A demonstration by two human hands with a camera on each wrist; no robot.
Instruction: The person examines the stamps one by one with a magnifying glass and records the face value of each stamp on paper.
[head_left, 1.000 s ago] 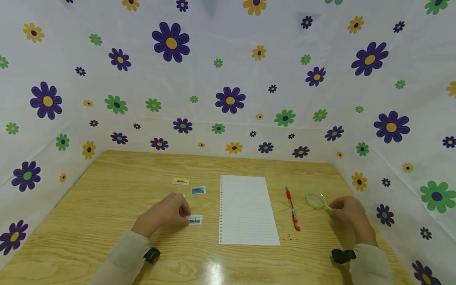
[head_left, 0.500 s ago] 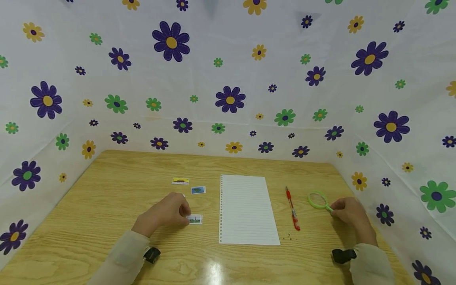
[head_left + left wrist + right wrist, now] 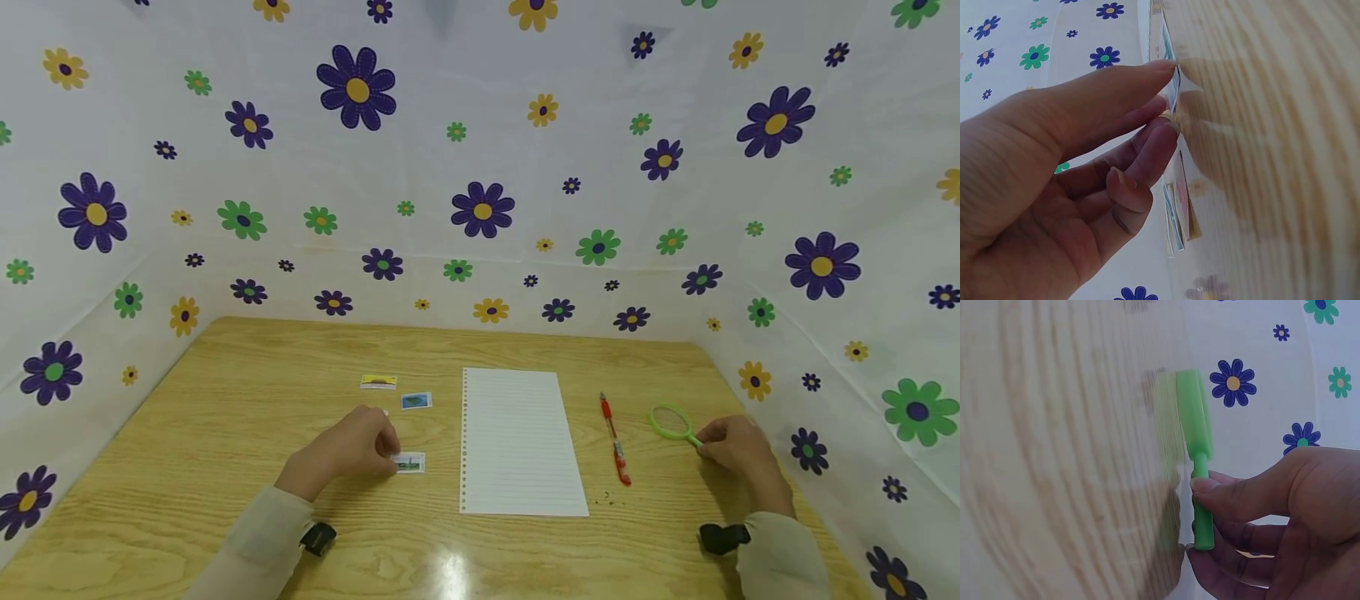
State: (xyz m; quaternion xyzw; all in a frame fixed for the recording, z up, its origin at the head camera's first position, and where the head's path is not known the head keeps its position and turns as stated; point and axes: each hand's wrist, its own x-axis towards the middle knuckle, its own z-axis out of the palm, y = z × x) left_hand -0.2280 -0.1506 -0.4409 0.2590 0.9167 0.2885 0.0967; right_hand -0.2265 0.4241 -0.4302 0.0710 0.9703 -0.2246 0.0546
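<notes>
My left hand (image 3: 347,446) rests low over the table, its thumb and fingertips pinching the left edge of a small postage stamp (image 3: 410,463) with a greenish picture. Up close in the left wrist view, this stamp (image 3: 1177,94) tilts at the thumb tip. Two more stamps lie farther back: a yellow one (image 3: 378,382) and a blue one (image 3: 416,401). A sliver of another white-edged piece shows behind the knuckles, mostly hidden. On the right, my right hand (image 3: 738,454) grips the handle of a green magnifying glass (image 3: 1195,419) between thumb and fingers, close over the tabletop.
A lined sheet of punched paper (image 3: 521,442) lies mid-table. Right of it is a red pen (image 3: 615,442), with small dark crumbs (image 3: 607,500) near its lower end. Flower-patterned white cloth (image 3: 420,167) walls in the back and both sides of the wooden table (image 3: 247,392).
The magnifying glass has shifted slightly to the right and its ring has turned a little in my right hand. My left hand and the stamp stay in place.
</notes>
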